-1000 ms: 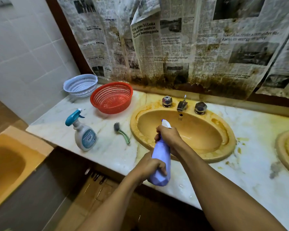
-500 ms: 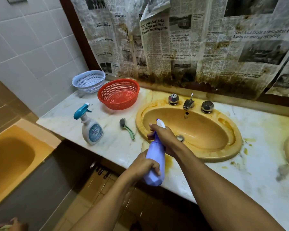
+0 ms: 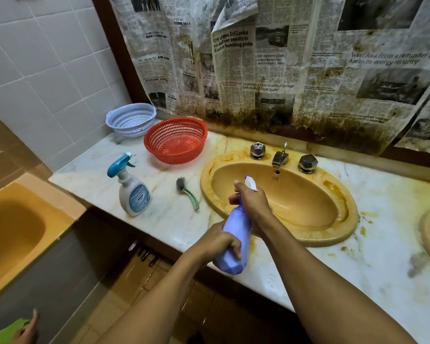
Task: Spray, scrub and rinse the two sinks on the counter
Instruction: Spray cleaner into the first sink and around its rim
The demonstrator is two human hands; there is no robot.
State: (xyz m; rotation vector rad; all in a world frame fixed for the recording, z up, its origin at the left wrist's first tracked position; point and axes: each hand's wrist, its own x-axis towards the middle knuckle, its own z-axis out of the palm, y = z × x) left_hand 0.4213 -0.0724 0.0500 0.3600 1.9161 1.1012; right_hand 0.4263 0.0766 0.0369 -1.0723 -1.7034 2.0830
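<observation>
One yellow sink (image 3: 305,194) sits in a stained marble counter (image 3: 382,194) below newspaper (image 3: 271,70).

The counter (image 3: 164,219) looks like polished veined marble, smooth with a soft sheen and yellow staining. The sink (image 3: 205,180) is glazed mustard ceramic, glossy in the bowl but dulled by crusty patches on the rim, and the taps (image 3: 307,163) are bright faceted chrome. The red basket (image 3: 175,141) and blue basket (image 3: 130,119) are perforated plastic, the lilac bottle (image 3: 233,234) smooth matt plastic, the white bottle (image 3: 133,192) slightly glossy plastic, the brush (image 3: 188,192) green plastic with dark bristles, the newspaper (image 3: 271,70) thin wrinkled paper blotched brown, and the tiles (image 3: 42,70) smooth and glazed.
</observation>
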